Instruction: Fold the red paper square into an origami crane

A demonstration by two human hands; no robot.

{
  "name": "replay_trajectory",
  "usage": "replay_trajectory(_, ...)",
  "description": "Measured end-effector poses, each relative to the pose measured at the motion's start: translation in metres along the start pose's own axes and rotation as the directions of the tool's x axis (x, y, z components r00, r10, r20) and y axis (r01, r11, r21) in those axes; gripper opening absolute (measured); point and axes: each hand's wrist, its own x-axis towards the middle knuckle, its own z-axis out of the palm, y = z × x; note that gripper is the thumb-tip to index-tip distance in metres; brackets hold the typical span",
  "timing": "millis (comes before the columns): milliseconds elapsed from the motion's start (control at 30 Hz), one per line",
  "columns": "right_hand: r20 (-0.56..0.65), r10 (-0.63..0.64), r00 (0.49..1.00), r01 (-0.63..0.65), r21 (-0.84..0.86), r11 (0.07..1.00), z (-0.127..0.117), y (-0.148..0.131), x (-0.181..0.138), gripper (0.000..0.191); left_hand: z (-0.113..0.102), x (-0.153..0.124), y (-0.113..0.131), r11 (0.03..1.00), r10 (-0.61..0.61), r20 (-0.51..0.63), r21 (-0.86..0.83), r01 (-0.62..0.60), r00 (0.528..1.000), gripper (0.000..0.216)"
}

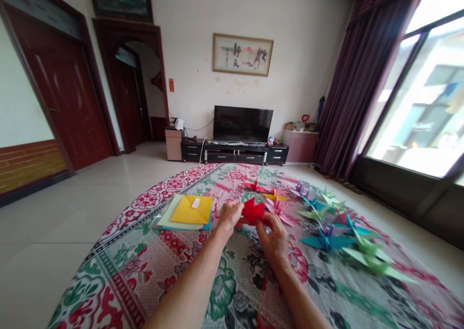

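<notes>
While the left hand (231,215) is pinching the left edge of the folded red paper (253,212) and the right hand (274,236) is gripping its lower right side, the piece is hovering over the cloth-covered counter (163,266), between the paper stack (190,211) and the paper cranes (328,242). It is likely behaving as light, crisp and easily creased, so pinching its layered folds is probably sparing the thin points.

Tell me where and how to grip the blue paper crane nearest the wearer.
Pinch the blue paper crane by its left wing, close to the body, probably best from the left: that spread wing reaches out toward the right hand, while a pale green crane crowds the other side.
</notes>
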Motion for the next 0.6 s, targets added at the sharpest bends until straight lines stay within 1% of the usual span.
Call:
replay_trajectory(100,-0.037,-0.008,0.999,0.006,-0.046,0.999,0.001,-0.001,0.000,0.006,0.003,-0.001,-0.002,0.998,-0.018,0.040,-0.058,0.021,0.999,0.024)
replay_trajectory(167,-0.056,0.021,0.998,-0.026,-0.080,0.996,0.001,-0.001,0.001,0.009,0.005,-0.001,-0.002,0.998,-0.010,0.033,-0.058,0.012,0.999,0.023)
replay_trajectory(233,-0.055,0.068,0.996,-0.073,-0.084,0.994,0.001,0.000,0.000,0.023,0.005,0.000,-0.003,0.999,0.010,0.010,-0.037,-0.010,1.000,0.021)
replay_trajectory(300,-0.029,0.087,0.996,-0.089,-0.069,0.994,0.001,0.000,0.000,0.041,0.006,0.001,-0.004,0.999,0.032,-0.008,-0.003,-0.032,0.999,0.020)
replay_trajectory(367,0.002,0.055,0.998,-0.055,-0.076,0.996,0.001,0.000,0.000,0.052,0.005,0.002,-0.005,0.998,0.051,-0.020,0.038,-0.051,0.998,0.020)
replay_trajectory(433,0.033,-0.010,0.999,0.014,-0.113,0.994,0.001,0.001,0.000,0.056,0.004,0.004,-0.007,0.994,0.074,-0.032,0.081,-0.072,0.997,0.020)
replay_trajectory(500,0.079,-0.063,0.995,0.074,-0.149,0.986,0.001,0.001,-0.001,0.056,0.003,0.007,-0.009,0.987,0.104,-0.044,0.131,-0.097,0.994,0.019)
replay_trajectory(600,0.165,-0.068,0.984,0.099,-0.187,0.977,0.001,0.002,-0.001,0.052,0.000,0.011,-0.010,0.965,0.159,-0.068,0.219,-0.141,0.985,0.017)
